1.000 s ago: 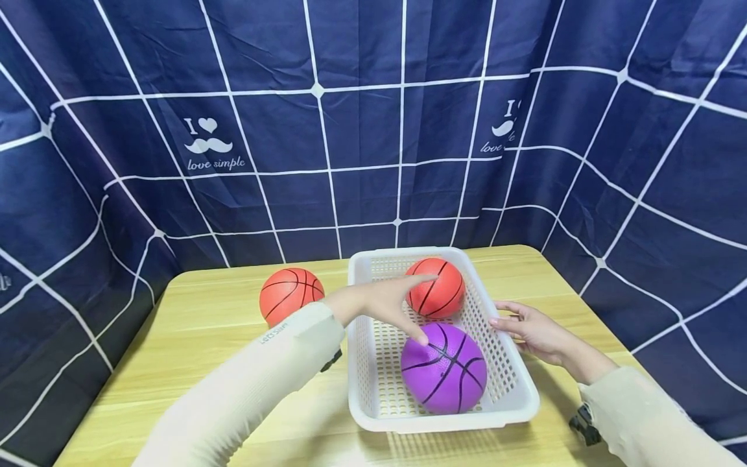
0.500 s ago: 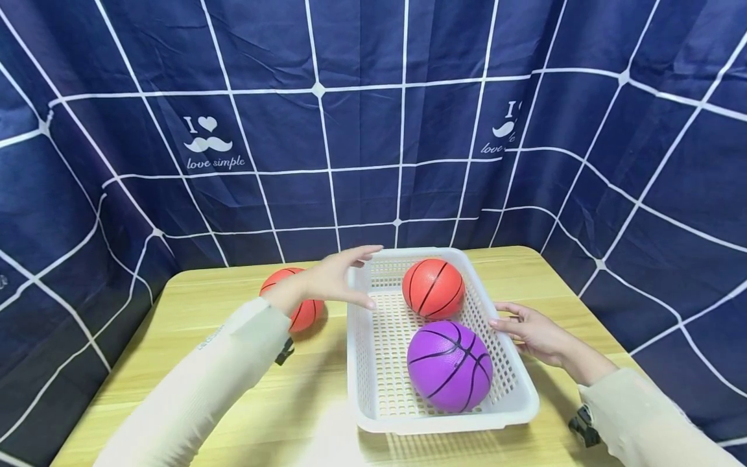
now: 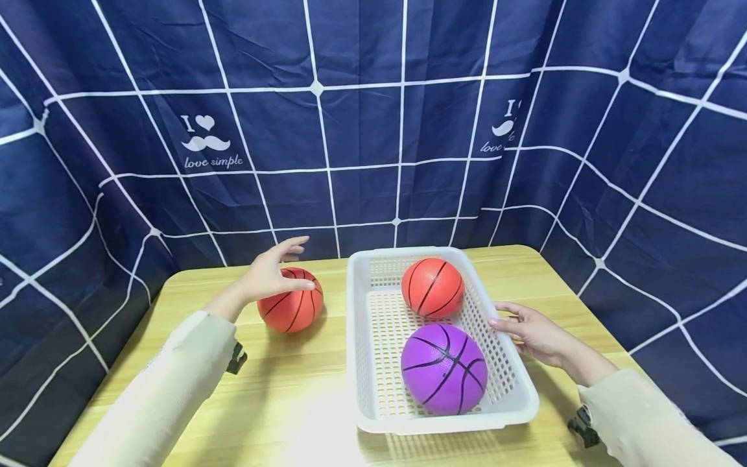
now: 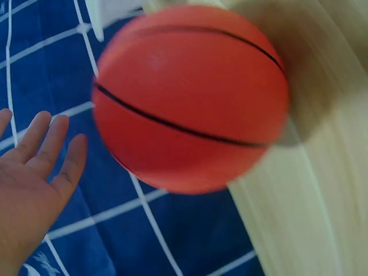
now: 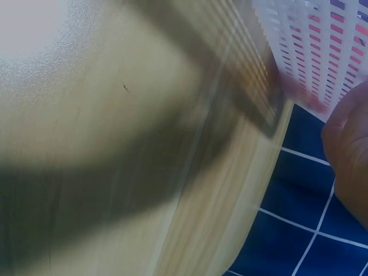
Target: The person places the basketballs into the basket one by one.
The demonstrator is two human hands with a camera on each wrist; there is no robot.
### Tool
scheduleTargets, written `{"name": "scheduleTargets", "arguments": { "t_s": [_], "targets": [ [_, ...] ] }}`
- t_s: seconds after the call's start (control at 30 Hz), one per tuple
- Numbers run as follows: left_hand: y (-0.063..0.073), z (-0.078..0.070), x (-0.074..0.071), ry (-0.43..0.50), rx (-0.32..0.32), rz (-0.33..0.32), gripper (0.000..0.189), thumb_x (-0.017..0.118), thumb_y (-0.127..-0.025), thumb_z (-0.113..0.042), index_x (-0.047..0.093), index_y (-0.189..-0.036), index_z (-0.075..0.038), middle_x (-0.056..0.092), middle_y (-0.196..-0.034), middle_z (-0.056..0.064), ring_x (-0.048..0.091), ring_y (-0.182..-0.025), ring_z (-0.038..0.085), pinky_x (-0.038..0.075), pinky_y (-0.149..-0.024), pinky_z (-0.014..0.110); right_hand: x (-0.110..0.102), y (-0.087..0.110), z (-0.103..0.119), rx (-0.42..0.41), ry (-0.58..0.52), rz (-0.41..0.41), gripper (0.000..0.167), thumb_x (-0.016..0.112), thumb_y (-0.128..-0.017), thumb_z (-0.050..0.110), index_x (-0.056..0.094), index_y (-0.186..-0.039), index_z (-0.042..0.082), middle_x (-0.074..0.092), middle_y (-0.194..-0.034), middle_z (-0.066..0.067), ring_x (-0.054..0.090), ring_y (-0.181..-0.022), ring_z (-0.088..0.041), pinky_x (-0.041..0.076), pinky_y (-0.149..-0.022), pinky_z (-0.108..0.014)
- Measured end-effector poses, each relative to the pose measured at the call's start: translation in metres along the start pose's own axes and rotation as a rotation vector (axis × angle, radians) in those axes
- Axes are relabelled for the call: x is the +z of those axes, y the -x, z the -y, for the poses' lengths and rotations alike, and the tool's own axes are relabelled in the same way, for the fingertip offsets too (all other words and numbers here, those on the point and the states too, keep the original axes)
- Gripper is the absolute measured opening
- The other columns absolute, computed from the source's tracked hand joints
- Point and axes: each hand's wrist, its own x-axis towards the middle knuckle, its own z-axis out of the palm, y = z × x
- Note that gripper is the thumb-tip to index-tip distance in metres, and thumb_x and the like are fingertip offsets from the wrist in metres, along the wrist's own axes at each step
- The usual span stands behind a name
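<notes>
My left hand (image 3: pixel 270 275), thumb and fingers spread apart, is over the orange basketball (image 3: pixel 292 308) on the left of the table. In the left wrist view a gap shows between the fingers (image 4: pixel 49 146) and that ball (image 4: pixel 190 103). My right hand (image 3: pixel 533 331) rests against the outer right side of a white plastic basket (image 3: pixel 362 376), thumb tip at the rim and fingers only slightly bent. Inside the basket sit a second orange basketball (image 3: pixel 433 288) at the back and a larger purple basketball (image 3: pixel 445 370) in front. In the right wrist view most of the right fingers are hidden.
All of this stands on a light wooden table (image 3: pixel 292 383) with rounded corners. A dark blue curtain (image 3: pixel 362 130) with white grid lines hangs close behind it and at both sides.
My left hand has moved left from above the basket to the loose orange ball. The purple ball has rolled slightly right and back. My right hand has stayed at the basket's side.
</notes>
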Motion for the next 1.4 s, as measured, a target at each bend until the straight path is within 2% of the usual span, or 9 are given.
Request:
{"name": "scheduleTargets", "arguments": {
  "t_s": [0.2, 0.37, 0.6, 0.77, 0.83, 0.93, 1.07, 1.3, 1.4],
  "targets": [
    [0.014, 0.024, -0.008, 0.020, -0.090, -0.038, 0.088, 0.081, -0.075, -0.025, 0.033, -0.147, -0.009, 0.043, -0.138, 0.025, 0.042, -0.125, 0.042, 0.037, -0.095, 0.062, 0.000, 0.000, -0.001, -0.001, 0.002, -0.002, 0.062, 0.050, -0.099, 0.011, 0.012, -0.143, -0.011, 0.064, -0.114, -0.011, 0.064, -0.101, -0.023, 0.051, -0.084, -0.043],
    [0.023, 0.040, -0.009, 0.071, -0.123, -0.046, 0.088, 0.080, -0.076, -0.020, 0.030, -0.147, -0.004, 0.039, -0.138, 0.029, 0.038, -0.126, 0.047, 0.040, -0.092, 0.062, -0.001, 0.000, -0.002, -0.003, -0.007, 0.004, 0.060, 0.049, -0.100, 0.011, 0.014, -0.143, -0.010, 0.064, -0.114, -0.012, 0.063, -0.101, -0.024, 0.051, -0.084, -0.043],
    [0.034, 0.061, -0.003, 0.067, -0.165, -0.040, 0.091, 0.081, -0.075, -0.022, 0.028, -0.147, -0.003, 0.035, -0.140, 0.032, 0.037, -0.125, 0.049, 0.037, -0.094, 0.063, 0.000, 0.000, -0.002, -0.005, -0.015, 0.002, 0.058, 0.049, -0.099, 0.011, 0.017, -0.143, -0.009, 0.064, -0.114, -0.012, 0.064, -0.101, -0.024, 0.052, -0.083, -0.043],
    [0.039, 0.074, 0.007, 0.136, -0.199, -0.024, 0.097, 0.083, -0.073, -0.022, 0.026, -0.148, -0.001, 0.030, -0.144, 0.030, 0.034, -0.125, 0.050, 0.041, -0.091, 0.061, 0.000, 0.000, -0.003, -0.010, -0.023, 0.002, 0.056, 0.049, -0.099, 0.010, 0.018, -0.142, -0.009, 0.064, -0.113, -0.012, 0.064, -0.101, -0.024, 0.052, -0.084, -0.043],
    [0.040, 0.078, 0.011, 0.170, -0.213, -0.021, 0.098, 0.084, -0.072, -0.021, 0.024, -0.148, -0.001, 0.030, -0.145, 0.028, 0.035, -0.125, 0.049, 0.047, -0.087, 0.056, 0.000, 0.000, -0.003, -0.012, -0.029, 0.003, 0.056, 0.049, -0.099, 0.010, 0.019, -0.142, -0.009, 0.064, -0.113, -0.012, 0.064, -0.101, -0.024, 0.052, -0.084, -0.043],
    [0.042, 0.082, 0.016, 0.223, -0.229, -0.016, 0.101, 0.084, -0.071, -0.018, 0.022, -0.149, -0.001, 0.033, -0.142, 0.028, 0.040, -0.120, 0.047, 0.054, -0.073, 0.048, 0.001, 0.000, -0.003, -0.015, -0.034, 0.007, 0.055, 0.049, -0.099, 0.010, 0.020, -0.142, -0.009, 0.064, -0.113, -0.012, 0.064, -0.100, -0.024, 0.052, -0.084, -0.043],
    [0.044, 0.084, 0.020, 0.264, -0.243, -0.021, 0.103, 0.085, -0.070, -0.016, 0.020, -0.149, -0.002, 0.038, -0.136, 0.030, 0.047, -0.112, 0.045, 0.055, -0.062, 0.041, 0.001, 0.000, -0.003, -0.016, -0.029, 0.011, 0.055, 0.049, -0.100, 0.010, 0.020, -0.142, -0.009, 0.064, -0.113, -0.012, 0.064, -0.101, -0.024, 0.051, -0.084, -0.043],
    [0.047, 0.087, 0.021, 0.203, -0.234, -0.060, 0.097, 0.085, -0.071, -0.019, 0.026, -0.146, -0.003, 0.041, -0.137, 0.025, 0.045, -0.119, 0.042, 0.047, -0.089, 0.051, 0.001, 0.000, -0.003, -0.011, -0.017, -0.003, 0.057, 0.050, -0.099, 0.011, 0.018, -0.142, -0.009, 0.064, -0.114, -0.013, 0.064, -0.101, -0.024, 0.051, -0.084, -0.044],
    [0.047, 0.086, 0.020, 0.178, -0.242, -0.065, 0.095, 0.085, -0.071, -0.022, 0.028, -0.145, -0.004, 0.041, -0.138, 0.023, 0.044, -0.119, 0.042, 0.046, -0.090, 0.053, 0.000, 0.000, -0.004, -0.011, -0.021, 0.003, 0.057, 0.049, -0.100, 0.011, 0.017, -0.142, -0.009, 0.064, -0.115, -0.014, 0.063, -0.102, -0.025, 0.051, -0.084, -0.044]
  ]
}}
